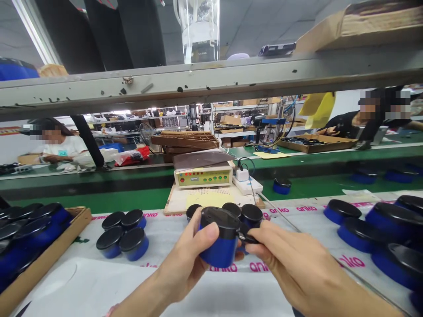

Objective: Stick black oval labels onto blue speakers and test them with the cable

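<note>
My left hand is wrapped round a blue round housing with a black top, lifted above the bench and tilted a little. My right hand pinches a small black piece against the right side of that housing. Whether the piece is joined to the housing, I cannot tell. Just behind my hands stand a few more blue-and-black housings, partly hidden. Another group of them sits on the bench to the left.
A cardboard box full of the same housings is at far left; several more lie at right. Behind sit a tester with buttons and a white power strip. A metal shelf crosses above. Two people work beyond the green conveyor.
</note>
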Tool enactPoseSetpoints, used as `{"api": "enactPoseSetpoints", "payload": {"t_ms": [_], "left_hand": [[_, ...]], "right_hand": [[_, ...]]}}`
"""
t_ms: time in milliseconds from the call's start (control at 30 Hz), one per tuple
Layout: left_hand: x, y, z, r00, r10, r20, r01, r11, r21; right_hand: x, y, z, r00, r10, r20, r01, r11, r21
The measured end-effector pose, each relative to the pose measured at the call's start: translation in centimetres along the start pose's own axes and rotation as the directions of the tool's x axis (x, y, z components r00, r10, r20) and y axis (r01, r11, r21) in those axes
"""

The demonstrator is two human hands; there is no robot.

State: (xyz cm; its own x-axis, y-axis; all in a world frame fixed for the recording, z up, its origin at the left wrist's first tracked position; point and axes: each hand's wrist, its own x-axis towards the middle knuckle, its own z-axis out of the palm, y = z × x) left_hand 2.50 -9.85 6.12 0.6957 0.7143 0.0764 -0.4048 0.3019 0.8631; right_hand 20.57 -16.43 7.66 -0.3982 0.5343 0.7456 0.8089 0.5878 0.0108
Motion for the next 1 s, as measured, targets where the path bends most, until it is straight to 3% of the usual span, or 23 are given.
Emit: {"api": "enactPoseSetpoints", "payload": {"t_ms": [100,200,333,400,467,533,567,633,700,767,900,1000], "left_hand": [[-0.6,-0.5,0.0,0.992,0.119,-0.047,-0.109,0.98,0.169],[-0.9,-1.1,0.1,0.956,0.282,-0.077,-0.22,0.868,0.446],[-1.2,-1.5,0.0,0.904,0.427,-0.014,-0.292,0.642,0.709],[-1.2,-1.3,-0.1,0.85,0.518,0.098,-0.344,0.405,0.847],[-1.3,-0.9,-0.1,0.75,0.595,0.288,-0.378,0.03,0.925],[-1.4,-0.4,0.1,0.616,0.603,0.507,-0.394,-0.322,0.861],[-1.4,-0.2,0.3,0.544,0.582,0.605,-0.405,-0.45,0.796],[-1.5,0.1,0.9,0.414,0.536,0.736,-0.424,-0.602,0.677],[-1.8,0.2,1.7,0.332,0.506,0.796,-0.441,-0.663,0.606],[-2.1,0.1,2.3,0.337,0.502,0.797,-0.439,-0.665,0.604],[-2.4,0.1,2.7,0.467,0.424,0.776,-0.407,-0.676,0.614],[-2.2,0.7,2.2,0.456,0.266,0.849,-0.437,-0.764,0.474]], "right_hand": [[-0.2,-0.3,-0.1,1.0,-0.013,0.007,0.013,0.996,-0.088],[-0.5,-0.7,-0.2,0.999,0.011,0.03,-0.006,0.986,-0.168],[-1.1,-1.0,0.6,0.999,0.037,0.002,-0.036,0.989,-0.144],[-1.5,-0.8,1.3,0.995,0.104,0.01,-0.104,0.994,-0.022],[-2.0,-0.5,2.0,0.983,0.171,0.063,-0.178,0.974,0.137],[-2.4,-0.2,2.5,0.98,0.186,0.069,-0.197,0.953,0.232],[-2.5,-0.2,2.7,0.985,0.171,0.034,-0.174,0.953,0.247],[-2.7,-0.2,2.7,0.991,0.127,-0.045,-0.113,0.966,0.233],[-2.9,-0.4,2.6,0.992,0.076,-0.104,-0.054,0.979,0.197],[-3.3,-0.6,2.5,0.993,0.076,-0.09,-0.059,0.983,0.176],[-4.5,-0.8,3.0,0.989,0.147,0.001,-0.144,0.971,0.192],[-5.2,-0.7,3.4,0.99,0.133,-0.044,-0.125,0.98,0.156]]}}
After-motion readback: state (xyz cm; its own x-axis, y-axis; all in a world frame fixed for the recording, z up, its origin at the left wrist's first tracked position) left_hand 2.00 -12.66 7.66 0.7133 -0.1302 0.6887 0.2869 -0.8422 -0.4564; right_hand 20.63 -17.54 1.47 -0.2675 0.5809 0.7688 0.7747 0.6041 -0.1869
